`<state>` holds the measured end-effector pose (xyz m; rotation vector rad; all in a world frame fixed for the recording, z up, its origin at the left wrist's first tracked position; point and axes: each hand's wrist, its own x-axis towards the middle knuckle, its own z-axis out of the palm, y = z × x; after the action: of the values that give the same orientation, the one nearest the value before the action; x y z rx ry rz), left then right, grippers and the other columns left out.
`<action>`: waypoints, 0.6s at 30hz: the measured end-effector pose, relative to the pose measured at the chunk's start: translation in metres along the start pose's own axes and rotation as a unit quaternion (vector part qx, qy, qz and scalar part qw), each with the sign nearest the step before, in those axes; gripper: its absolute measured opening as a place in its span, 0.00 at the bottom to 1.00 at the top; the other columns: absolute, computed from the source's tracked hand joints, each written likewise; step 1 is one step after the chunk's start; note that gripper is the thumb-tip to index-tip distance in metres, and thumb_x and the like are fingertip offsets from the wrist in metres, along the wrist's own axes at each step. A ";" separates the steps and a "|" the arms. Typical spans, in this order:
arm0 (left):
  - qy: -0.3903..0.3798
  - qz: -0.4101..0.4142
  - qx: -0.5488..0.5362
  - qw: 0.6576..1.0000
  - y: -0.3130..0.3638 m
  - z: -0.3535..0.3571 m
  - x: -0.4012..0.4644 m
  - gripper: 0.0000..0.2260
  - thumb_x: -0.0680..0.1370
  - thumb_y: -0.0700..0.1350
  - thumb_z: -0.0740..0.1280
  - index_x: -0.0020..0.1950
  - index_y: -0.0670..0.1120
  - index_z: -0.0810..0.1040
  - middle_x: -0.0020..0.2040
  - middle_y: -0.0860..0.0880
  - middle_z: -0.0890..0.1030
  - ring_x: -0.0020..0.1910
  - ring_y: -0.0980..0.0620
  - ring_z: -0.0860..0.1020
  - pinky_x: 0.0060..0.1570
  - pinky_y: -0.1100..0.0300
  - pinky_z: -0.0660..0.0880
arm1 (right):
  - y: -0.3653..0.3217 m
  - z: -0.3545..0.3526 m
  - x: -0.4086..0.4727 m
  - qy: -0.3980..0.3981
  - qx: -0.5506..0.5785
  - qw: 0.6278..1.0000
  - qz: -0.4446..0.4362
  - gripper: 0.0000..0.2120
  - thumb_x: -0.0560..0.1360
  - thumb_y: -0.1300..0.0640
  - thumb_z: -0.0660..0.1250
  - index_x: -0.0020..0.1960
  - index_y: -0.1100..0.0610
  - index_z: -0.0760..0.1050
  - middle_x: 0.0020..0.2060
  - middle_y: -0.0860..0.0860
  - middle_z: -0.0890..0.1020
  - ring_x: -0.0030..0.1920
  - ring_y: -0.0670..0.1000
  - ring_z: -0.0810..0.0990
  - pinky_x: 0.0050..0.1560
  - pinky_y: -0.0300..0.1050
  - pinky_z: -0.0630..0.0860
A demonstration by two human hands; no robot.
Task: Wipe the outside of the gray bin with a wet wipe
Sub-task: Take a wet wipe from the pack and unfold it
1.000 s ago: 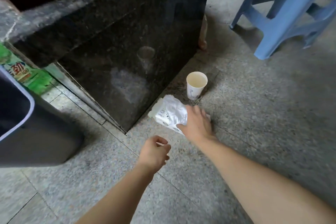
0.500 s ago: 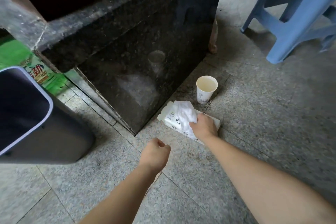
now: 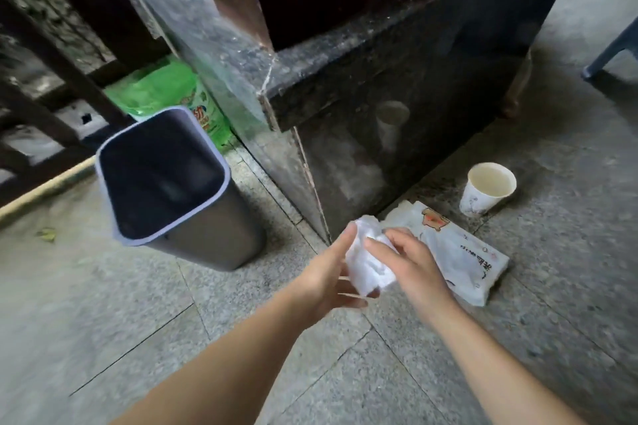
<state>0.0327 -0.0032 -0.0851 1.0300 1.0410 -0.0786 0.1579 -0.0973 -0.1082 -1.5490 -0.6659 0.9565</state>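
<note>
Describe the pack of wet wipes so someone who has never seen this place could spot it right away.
Find the dark stone block standing on the speckled floor; at its foot stands a white paper cup. The wipes pack lies flat on the floor, nearer the person than the cup, just past the right hand. It is the only flat white plastic packet there, with printed writing and an orange-red label.

A paper cup (image 3: 491, 192) stands beyond the right hand (image 3: 412, 264); a green bag (image 3: 172, 93) lies far past the left hand (image 3: 328, 278).
</note>
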 end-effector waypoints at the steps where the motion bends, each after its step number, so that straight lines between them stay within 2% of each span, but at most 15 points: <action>1: 0.003 0.007 -0.023 1.000 0.002 -0.008 -0.007 0.28 0.79 0.68 0.60 0.58 0.46 0.85 0.50 0.43 0.88 0.48 0.44 0.86 0.47 0.52 0.81 | -0.008 0.008 -0.002 -0.017 0.012 1.000 0.002 0.24 0.69 0.39 0.71 0.33 0.56 0.63 0.33 0.43 0.68 0.34 0.44 0.69 0.35 0.35 0.65; 4: 0.062 0.077 0.033 0.995 0.006 -0.034 -0.025 0.13 0.82 0.49 0.64 0.54 0.42 0.84 0.48 0.45 0.86 0.41 0.49 0.83 0.39 0.58 0.77 | -0.025 0.034 -0.003 -0.078 0.073 0.993 0.058 0.22 0.68 0.41 0.73 0.35 0.57 0.68 0.34 0.50 0.73 0.36 0.48 0.73 0.37 0.40 0.68; 6: 0.081 0.114 0.105 0.985 0.007 -0.054 -0.041 0.10 0.82 0.43 0.64 0.51 0.38 0.81 0.41 0.45 0.81 0.35 0.52 0.78 0.34 0.63 0.73 | -0.032 0.052 -0.002 -0.127 0.115 0.979 0.113 0.19 0.66 0.42 0.77 0.39 0.55 0.74 0.36 0.51 0.79 0.37 0.49 0.78 0.33 0.40 0.70; 9: 0.087 0.155 0.171 0.969 0.015 -0.086 -0.064 0.13 0.83 0.44 0.64 0.51 0.32 0.77 0.40 0.44 0.76 0.36 0.50 0.73 0.30 0.64 0.70 | -0.038 0.078 0.007 -0.178 0.179 0.948 0.192 0.23 0.63 0.42 0.79 0.51 0.55 0.82 0.45 0.53 0.86 0.41 0.50 0.84 0.33 0.41 0.77; 11: 0.106 0.169 0.174 0.964 0.025 -0.106 -0.079 0.17 0.82 0.46 0.66 0.51 0.30 0.75 0.41 0.43 0.74 0.38 0.50 0.72 0.35 0.62 0.69 | -0.046 0.097 0.011 -0.234 0.208 0.925 0.217 0.21 0.68 0.41 0.74 0.55 0.53 0.84 0.48 0.54 0.87 0.43 0.51 0.85 0.35 0.41 0.77; 13: 0.132 0.177 0.183 0.958 0.031 -0.123 -0.091 0.18 0.81 0.47 0.67 0.50 0.30 0.76 0.41 0.43 0.75 0.40 0.49 0.72 0.40 0.55 0.68 | -0.053 0.115 0.012 -0.258 0.223 0.911 0.232 0.22 0.68 0.39 0.73 0.54 0.53 0.85 0.46 0.55 0.87 0.39 0.51 0.83 0.34 0.40 0.74; 16: 0.159 0.182 0.146 0.959 0.034 -0.142 -0.102 0.12 0.80 0.45 0.69 0.51 0.35 0.82 0.45 0.39 0.84 0.43 0.46 0.79 0.45 0.50 0.74 | -0.052 0.135 0.016 -0.247 0.237 0.915 0.214 0.24 0.71 0.46 0.74 0.61 0.59 0.81 0.57 0.62 0.84 0.54 0.59 0.83 0.52 0.50 0.76; 18: 0.166 0.178 0.072 0.967 0.033 -0.151 -0.110 0.11 0.79 0.44 0.70 0.53 0.35 0.81 0.47 0.38 0.84 0.45 0.42 0.81 0.48 0.47 0.75 | -0.051 0.140 0.017 -0.249 0.240 0.918 0.191 0.19 0.74 0.51 0.72 0.62 0.58 0.81 0.57 0.60 0.84 0.57 0.58 0.83 0.56 0.50 0.79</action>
<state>-0.1118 0.0824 0.0020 1.3812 1.1444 0.3264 0.0505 -0.0009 -0.0657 -1.0071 -0.4235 1.7050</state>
